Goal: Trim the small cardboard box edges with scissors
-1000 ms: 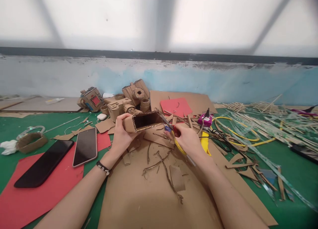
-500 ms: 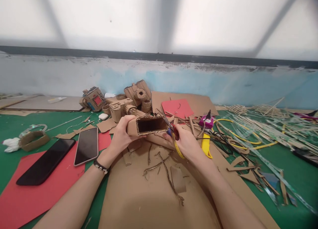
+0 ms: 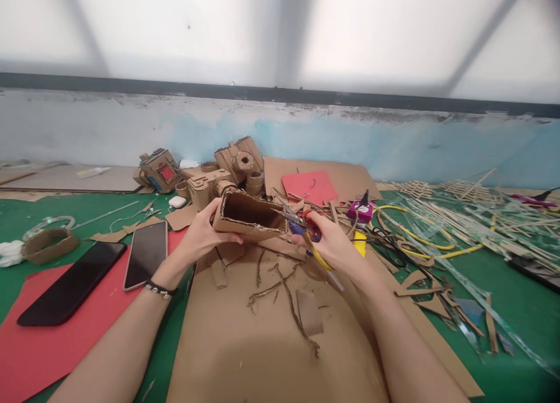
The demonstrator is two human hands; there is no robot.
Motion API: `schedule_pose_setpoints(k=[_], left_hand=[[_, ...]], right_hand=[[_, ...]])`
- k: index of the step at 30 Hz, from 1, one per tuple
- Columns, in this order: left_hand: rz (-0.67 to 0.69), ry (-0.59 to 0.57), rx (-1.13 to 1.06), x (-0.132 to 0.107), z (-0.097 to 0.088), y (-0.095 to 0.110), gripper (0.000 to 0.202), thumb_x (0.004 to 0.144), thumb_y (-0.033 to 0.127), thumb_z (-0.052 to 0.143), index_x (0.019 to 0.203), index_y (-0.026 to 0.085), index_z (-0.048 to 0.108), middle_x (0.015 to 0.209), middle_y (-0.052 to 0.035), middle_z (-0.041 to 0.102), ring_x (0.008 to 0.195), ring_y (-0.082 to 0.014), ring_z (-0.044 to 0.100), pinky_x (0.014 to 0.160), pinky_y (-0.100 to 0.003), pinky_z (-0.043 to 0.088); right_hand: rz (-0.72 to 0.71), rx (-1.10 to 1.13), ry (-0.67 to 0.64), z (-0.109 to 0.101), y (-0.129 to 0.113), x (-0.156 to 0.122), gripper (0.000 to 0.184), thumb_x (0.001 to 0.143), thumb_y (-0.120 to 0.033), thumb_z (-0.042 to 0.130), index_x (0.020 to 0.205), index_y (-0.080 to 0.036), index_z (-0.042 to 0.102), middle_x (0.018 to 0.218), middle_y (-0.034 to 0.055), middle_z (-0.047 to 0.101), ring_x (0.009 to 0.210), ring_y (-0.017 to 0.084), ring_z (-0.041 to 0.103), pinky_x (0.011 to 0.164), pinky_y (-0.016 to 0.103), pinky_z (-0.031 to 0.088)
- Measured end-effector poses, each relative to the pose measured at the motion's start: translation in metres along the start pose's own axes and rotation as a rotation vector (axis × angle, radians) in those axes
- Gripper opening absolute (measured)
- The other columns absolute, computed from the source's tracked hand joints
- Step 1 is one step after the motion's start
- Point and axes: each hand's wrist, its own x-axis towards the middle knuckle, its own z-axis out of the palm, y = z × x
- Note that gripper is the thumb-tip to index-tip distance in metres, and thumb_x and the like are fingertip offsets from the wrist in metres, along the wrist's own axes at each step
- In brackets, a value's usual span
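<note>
Above the green tabletop (image 3: 536, 309), left hand (image 3: 205, 232) holds a ragged-edged, rectangular cardboard box (image 3: 247, 227).

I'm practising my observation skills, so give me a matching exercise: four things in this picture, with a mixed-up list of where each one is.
Things:
1. Box
2. Scissors
3. Bracelet
4. Yellow cable

Places:
A. Around the left wrist
B. In the right hand
C. On the green table, right of both hands
D. In the left hand

Pairs: 1-D, 2-B, 3-A, 4-C.
</note>
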Motion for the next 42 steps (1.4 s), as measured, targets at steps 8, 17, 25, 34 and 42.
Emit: schedule_pose_setpoints(k=[8, 17, 25, 34, 42], left_hand=[[-0.044, -0.111, -0.077, 0.001, -0.007, 0.005, 0.084, 0.053, 0.053, 0.107, 0.127, 0.027, 0.074, 0.12, -0.009, 0.081, 0.121, -0.0414, 0.075, 0.105, -0.055, 0.065], [-0.055, -0.184, -0.046, 0.001, -0.013, 0.012, 0.085, 0.053, 0.054, 0.107, 0.126, 0.026, 0.074, 0.123, -0.008, 0.081, 0.125, -0.0415, 0.074, 0.107, -0.053, 0.063], [-0.126, -0.264, -0.032, 0.0, -0.017, 0.021, 0.095, 0.06, 0.05, 0.106, 0.142, 0.022, 0.068, 0.139, -0.0115, 0.078, 0.13, -0.041, 0.071, 0.109, -0.047, 0.061], [-0.083, -0.235, 0.043, -0.001, -0.013, 0.02, 0.088, 0.059, 0.055, 0.105, 0.132, 0.022, 0.071, 0.133, -0.0089, 0.078, 0.127, -0.0388, 0.072, 0.104, -0.043, 0.061], [-0.089, -0.257, 0.061, -0.004, -0.009, 0.018, 0.086, 0.061, 0.058, 0.104, 0.133, 0.024, 0.073, 0.134, -0.0087, 0.078, 0.128, -0.0392, 0.071, 0.105, -0.043, 0.059]], right_hand=[[-0.027, -0.09, 0.007, -0.007, 0.0, -0.001, 0.059, 0.09, -0.081, 0.063, 0.076, -0.027, 0.044, 0.067, -0.0015, 0.054, 0.064, 0.018, 0.045, 0.063, 0.031, 0.033], [-0.129, -0.245, 0.029, -0.011, -0.003, -0.002, 0.056, 0.095, -0.08, 0.059, 0.08, -0.027, 0.048, 0.08, 0.0056, 0.064, 0.072, 0.022, 0.055, 0.066, 0.032, 0.037], [-0.066, -0.442, 0.015, -0.02, -0.017, -0.011, 0.047, 0.098, -0.07, 0.062, 0.082, -0.026, 0.057, 0.074, 0.0028, 0.066, 0.068, 0.022, 0.061, 0.063, 0.03, 0.032], [-0.18, -0.542, 0.006, -0.011, -0.028, -0.01, 0.045, 0.1, -0.066, 0.063, 0.095, -0.021, 0.061, 0.092, 0.0126, 0.073, 0.085, 0.029, 0.066, 0.071, 0.034, 0.042], [-0.194, -0.718, 0.049, -0.024, -0.013, -0.007, 0.04, 0.101, -0.059, 0.061, 0.092, -0.021, 0.068, 0.08, 0.0084, 0.075, 0.071, 0.024, 0.068, 0.061, 0.031, 0.027]])
